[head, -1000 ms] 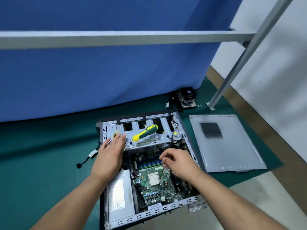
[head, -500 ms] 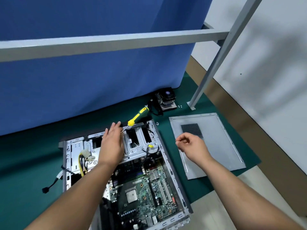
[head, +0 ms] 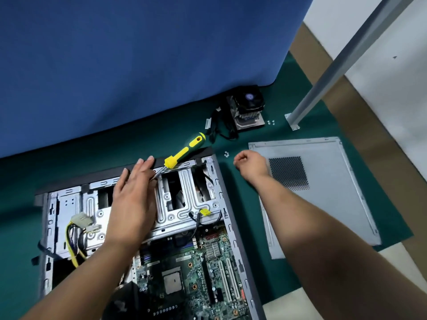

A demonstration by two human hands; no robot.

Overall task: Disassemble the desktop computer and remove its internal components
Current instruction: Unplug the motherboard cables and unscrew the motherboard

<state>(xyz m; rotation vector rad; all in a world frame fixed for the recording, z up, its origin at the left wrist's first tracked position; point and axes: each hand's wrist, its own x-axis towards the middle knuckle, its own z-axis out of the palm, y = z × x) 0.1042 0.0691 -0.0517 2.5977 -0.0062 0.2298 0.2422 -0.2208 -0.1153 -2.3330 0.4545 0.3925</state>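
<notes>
The open desktop case (head: 220,204) lies on a green mat, showing the motherboard (head: 191,273) and the metal drive cage (head: 175,204). My left hand (head: 134,202) rests palm down on the cage with fingers straight. The shaft of a yellow-green screwdriver (head: 184,152) runs in under its thumb side, and the handle sticks out past the case's far edge. My right hand (head: 251,165) hovers over the mat just right of the case, fingers curled, with nothing visible in it. A few small screws (head: 226,154) lie just left of it.
A removed CPU cooler with fan (head: 248,109) and its cable sits by the blue curtain (head: 138,65). The grey side panel (head: 323,192) lies flat to the right. A metal frame leg (head: 293,121) stands behind it, with more screws (head: 270,122) beside. Yellow power cables (head: 74,241) hang in the case's left bay.
My right hand left the motherboard and moved right, out of the case, to the mat beside the screws. The left hand slid up the cage with the screwdriver. The view swung right and down.
</notes>
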